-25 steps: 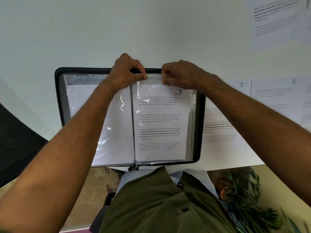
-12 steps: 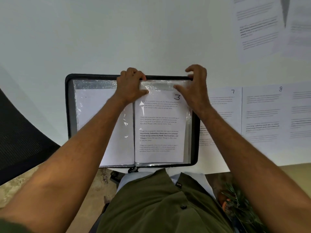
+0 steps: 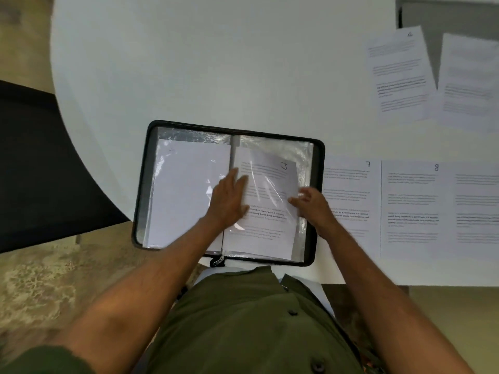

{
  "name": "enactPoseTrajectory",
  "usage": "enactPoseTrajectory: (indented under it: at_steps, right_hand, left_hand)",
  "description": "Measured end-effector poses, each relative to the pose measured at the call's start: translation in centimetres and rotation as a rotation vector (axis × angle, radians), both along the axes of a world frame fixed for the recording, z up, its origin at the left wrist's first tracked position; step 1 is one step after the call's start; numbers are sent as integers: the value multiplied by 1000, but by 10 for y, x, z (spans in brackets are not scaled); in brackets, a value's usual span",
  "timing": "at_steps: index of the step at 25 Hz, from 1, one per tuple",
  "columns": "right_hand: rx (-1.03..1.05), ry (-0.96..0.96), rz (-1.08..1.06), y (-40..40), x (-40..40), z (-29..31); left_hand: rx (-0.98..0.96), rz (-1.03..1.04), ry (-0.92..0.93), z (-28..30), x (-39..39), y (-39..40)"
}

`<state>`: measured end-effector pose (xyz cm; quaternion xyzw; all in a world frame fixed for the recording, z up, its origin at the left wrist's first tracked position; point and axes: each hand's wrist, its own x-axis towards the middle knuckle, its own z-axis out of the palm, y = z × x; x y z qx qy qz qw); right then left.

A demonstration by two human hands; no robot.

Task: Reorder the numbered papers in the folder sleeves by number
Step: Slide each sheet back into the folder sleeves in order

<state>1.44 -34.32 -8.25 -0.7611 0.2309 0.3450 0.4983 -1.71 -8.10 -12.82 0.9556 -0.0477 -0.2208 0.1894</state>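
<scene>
**Hands move down from the folder's top edge onto paper 3**

Head view: A black zip folder (image 3: pixel 140 184) lies open on a white desk (image 3: pixel 216 63), close to the person's body. Half a second ago both hands were at the top edge of the right-hand sleeve; they have now come down to mid-page. The left hand (image 3: pixel 229 198) lies flat with straight fingers, pressing on the paper marked 3 (image 3: pixel 272 184) near the spine. The right hand (image 3: pixel 310 203) has its fingers curled at the paper's right edge, seemingly pinching it, though blur hides the exact hold. Paper 3 sits tilted in the clear right sleeve (image 3: pixel 302 152). A blank-faced sheet (image 3: pixel 183 190) fills the left sleeve.

To the right of the folder, papers marked 7 (image 3: pixel 351 201) and 8 (image 3: pixel 413 206) lie side by side on the desk. Further back are two more printed sheets (image 3: pixel 397 74). A black chair (image 3: pixel 40 163) stands left, over mottled tan flooring (image 3: pixel 40 279).
</scene>
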Motion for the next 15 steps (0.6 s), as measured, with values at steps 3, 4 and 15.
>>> enactPoseTrajectory:
  at_steps: [3,4,15]
  right_hand:
    - [-11,83,114,-1,-24,16]
    - [1,70,106,2,-30,24]
    - [424,-45,-93,96,-67,101]
  left_hand:
    - [-104,72,128,16,-30,-4]
    - [-175,139,168,23,-36,-5]
    - [-842,653,350,150,-55,-12]
